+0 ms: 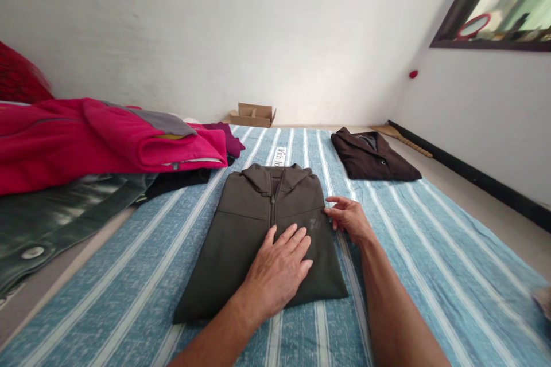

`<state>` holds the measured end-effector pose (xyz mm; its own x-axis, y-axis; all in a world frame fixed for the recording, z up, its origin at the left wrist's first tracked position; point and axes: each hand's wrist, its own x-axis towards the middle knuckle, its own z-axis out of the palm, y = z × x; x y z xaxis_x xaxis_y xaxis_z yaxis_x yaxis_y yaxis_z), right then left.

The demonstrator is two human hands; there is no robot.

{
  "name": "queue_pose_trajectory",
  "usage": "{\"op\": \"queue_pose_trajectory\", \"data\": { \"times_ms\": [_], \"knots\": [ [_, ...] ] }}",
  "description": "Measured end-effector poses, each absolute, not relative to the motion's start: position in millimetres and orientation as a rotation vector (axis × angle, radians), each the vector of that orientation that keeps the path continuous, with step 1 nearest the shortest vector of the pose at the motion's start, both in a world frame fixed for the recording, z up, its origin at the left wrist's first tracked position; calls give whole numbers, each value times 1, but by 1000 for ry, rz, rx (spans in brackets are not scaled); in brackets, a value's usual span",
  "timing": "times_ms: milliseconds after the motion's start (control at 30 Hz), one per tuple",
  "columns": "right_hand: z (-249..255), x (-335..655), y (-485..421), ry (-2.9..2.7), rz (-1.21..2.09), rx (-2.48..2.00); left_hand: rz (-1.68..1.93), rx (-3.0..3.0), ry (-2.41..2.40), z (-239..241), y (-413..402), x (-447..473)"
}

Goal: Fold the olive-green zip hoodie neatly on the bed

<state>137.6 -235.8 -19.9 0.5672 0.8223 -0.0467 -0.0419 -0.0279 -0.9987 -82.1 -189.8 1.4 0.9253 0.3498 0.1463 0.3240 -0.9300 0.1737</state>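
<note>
A dark olive zip jacket (232, 246) lies folded into a neat rectangle, collar away from me. Its zip runs down the middle from the collar, and a small faint logo shows on the right chest. My left hand (279, 266) rests flat on the front of the jacket, fingers stretched out just below the zip pull. At the jacket's right edge is my right hand (349, 219), its fingers loosely bent and apart, with a fingertip touching the fabric's side. No grip on the cloth is visible there.
A folded dark brown garment (374, 157) lies at the back right of the blue striped sheet (142, 264). To the left are a heaped pink fleece (86, 137) and a dark shiny garment (64, 218). An open cardboard box (255, 114) stands by the far wall.
</note>
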Motion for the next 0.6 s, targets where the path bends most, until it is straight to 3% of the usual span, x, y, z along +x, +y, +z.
{"op": "queue_pose_trajectory", "data": {
  "times_ms": [600],
  "knots": [
    [-17,141,-241,-751,968,-1335,142,2896,521,7,-190,-86]
  ]
}}
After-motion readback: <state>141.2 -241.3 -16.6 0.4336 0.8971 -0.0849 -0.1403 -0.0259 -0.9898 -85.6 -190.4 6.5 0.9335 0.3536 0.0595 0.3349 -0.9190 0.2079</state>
